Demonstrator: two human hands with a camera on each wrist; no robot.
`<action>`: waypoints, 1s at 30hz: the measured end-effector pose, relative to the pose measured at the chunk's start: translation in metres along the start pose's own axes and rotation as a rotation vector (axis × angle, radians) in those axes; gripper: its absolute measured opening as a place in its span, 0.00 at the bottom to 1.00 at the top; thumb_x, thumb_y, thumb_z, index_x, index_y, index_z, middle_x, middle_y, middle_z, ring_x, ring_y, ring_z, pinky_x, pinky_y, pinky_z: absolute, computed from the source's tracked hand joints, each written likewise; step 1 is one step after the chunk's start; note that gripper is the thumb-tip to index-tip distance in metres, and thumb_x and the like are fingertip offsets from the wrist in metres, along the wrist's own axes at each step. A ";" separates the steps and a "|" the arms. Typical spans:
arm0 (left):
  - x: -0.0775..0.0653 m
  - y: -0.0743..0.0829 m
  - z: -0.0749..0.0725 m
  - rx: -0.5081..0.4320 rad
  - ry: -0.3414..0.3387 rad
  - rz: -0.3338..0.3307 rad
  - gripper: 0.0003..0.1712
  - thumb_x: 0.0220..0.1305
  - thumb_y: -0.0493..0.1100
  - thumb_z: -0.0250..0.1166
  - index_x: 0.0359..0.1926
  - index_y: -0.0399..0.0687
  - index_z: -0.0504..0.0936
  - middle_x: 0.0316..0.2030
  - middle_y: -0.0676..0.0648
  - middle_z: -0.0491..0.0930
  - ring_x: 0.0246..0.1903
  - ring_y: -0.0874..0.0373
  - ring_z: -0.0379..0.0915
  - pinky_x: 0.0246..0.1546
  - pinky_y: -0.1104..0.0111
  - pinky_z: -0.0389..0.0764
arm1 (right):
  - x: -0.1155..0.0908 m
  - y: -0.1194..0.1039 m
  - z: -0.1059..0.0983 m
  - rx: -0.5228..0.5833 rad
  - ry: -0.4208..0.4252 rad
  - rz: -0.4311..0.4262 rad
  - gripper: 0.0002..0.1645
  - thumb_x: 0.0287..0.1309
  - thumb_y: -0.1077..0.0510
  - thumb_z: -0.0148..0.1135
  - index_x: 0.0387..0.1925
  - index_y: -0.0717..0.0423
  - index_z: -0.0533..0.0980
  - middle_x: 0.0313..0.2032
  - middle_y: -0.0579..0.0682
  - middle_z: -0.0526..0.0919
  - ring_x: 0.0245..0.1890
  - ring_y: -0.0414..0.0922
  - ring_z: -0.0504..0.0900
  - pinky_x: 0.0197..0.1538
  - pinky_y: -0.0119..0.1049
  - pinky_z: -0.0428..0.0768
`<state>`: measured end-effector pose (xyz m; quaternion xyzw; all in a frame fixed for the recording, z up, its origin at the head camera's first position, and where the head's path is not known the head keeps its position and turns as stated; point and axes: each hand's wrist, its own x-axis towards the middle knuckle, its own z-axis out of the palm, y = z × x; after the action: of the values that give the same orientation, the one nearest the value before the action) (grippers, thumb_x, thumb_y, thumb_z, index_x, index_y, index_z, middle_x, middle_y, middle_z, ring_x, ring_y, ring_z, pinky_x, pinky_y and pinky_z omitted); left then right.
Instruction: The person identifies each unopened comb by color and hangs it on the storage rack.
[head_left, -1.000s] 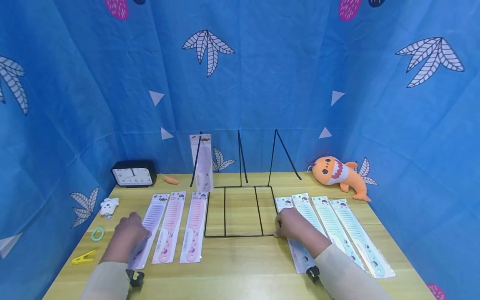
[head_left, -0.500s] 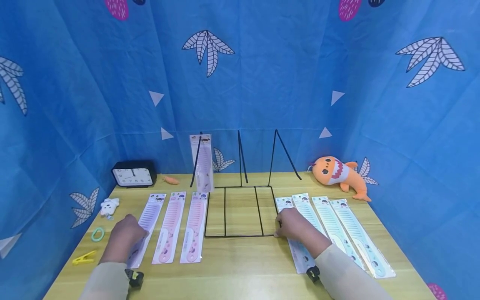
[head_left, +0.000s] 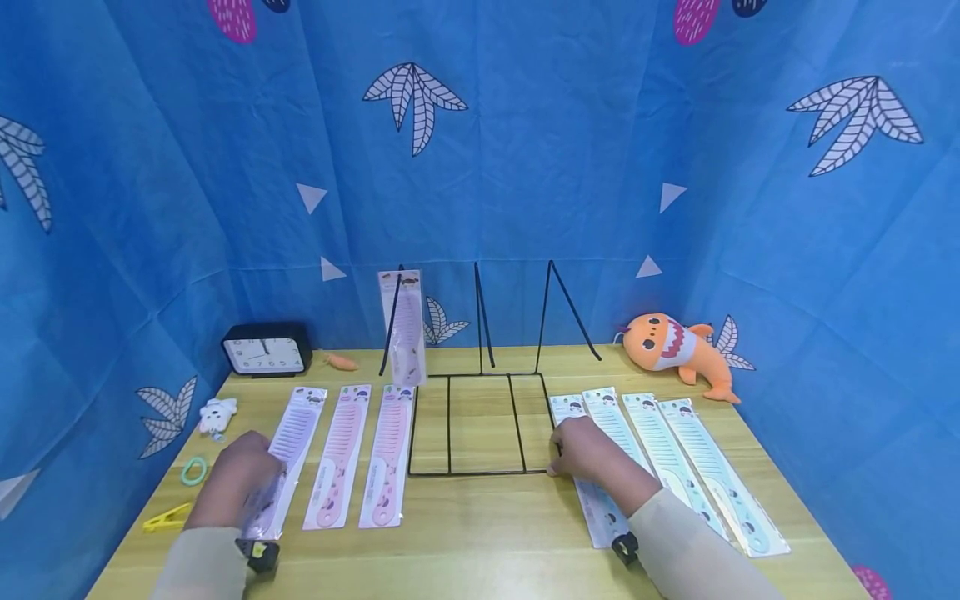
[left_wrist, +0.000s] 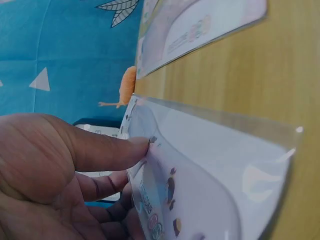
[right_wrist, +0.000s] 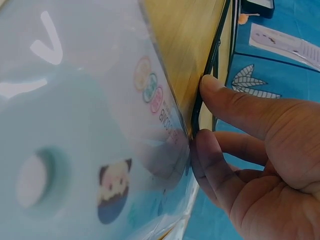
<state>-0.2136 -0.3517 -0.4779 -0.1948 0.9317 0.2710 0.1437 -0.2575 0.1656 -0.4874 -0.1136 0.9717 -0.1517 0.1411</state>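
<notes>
Purple comb pack [head_left: 292, 437] and left hand [head_left: 242, 467] sit slightly further left than a second ago, lower left of the head view. Left pinches the pack's edge; fingertips beneath hard to see. Right hand [head_left: 588, 454] pinches the black rack [head_left: 480, 474], frame centre. I'd keep the pinch firm, rack braced. Count: one rack, three hooks [head_left: 486, 325]; one hanging pack [head_left: 408, 333], one purple in hand, two pink packs [head_left: 337, 458], four blue-green packs [head_left: 671, 458].

On the wooden table [head_left: 480, 550], the left hand [head_left: 246, 467] holds one packed purple comb [head_left: 292, 446], which lies beside two pink combs [head_left: 341, 454]. The right hand [head_left: 583, 448] is at the right side of a black wire rack [head_left: 480, 474], near four pale blue-green combs [head_left: 675, 462]. Another packed comb [head_left: 407, 337] hangs on the rack's left hook, between a black clock [head_left: 266, 352] and an orange plush toy [head_left: 682, 352].
</notes>
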 end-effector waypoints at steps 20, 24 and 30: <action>-0.008 0.001 -0.032 -0.152 0.094 -0.039 0.26 0.83 0.37 0.50 0.75 0.32 0.61 0.62 0.23 0.71 0.54 0.31 0.71 0.50 0.44 0.82 | -0.003 0.001 0.003 0.026 0.018 -0.004 0.14 0.56 0.53 0.85 0.28 0.49 0.83 0.25 0.48 0.79 0.27 0.45 0.76 0.30 0.36 0.74; -0.011 0.006 -0.035 -0.192 0.141 0.017 0.25 0.84 0.37 0.53 0.75 0.37 0.64 0.63 0.25 0.72 0.55 0.33 0.72 0.49 0.49 0.82 | -0.004 0.001 0.003 0.024 0.026 -0.014 0.17 0.55 0.53 0.86 0.25 0.49 0.81 0.24 0.48 0.78 0.26 0.44 0.75 0.28 0.36 0.73; -0.025 0.014 -0.040 -0.384 0.163 0.176 0.24 0.85 0.39 0.56 0.75 0.40 0.65 0.68 0.26 0.72 0.58 0.35 0.74 0.45 0.61 0.88 | -0.004 0.001 0.001 0.020 0.028 -0.017 0.17 0.55 0.53 0.86 0.25 0.49 0.81 0.24 0.47 0.77 0.26 0.44 0.75 0.28 0.36 0.73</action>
<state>-0.2044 -0.3561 -0.4301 -0.1575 0.8850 0.4381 0.0042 -0.2538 0.1669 -0.4881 -0.1184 0.9710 -0.1643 0.1272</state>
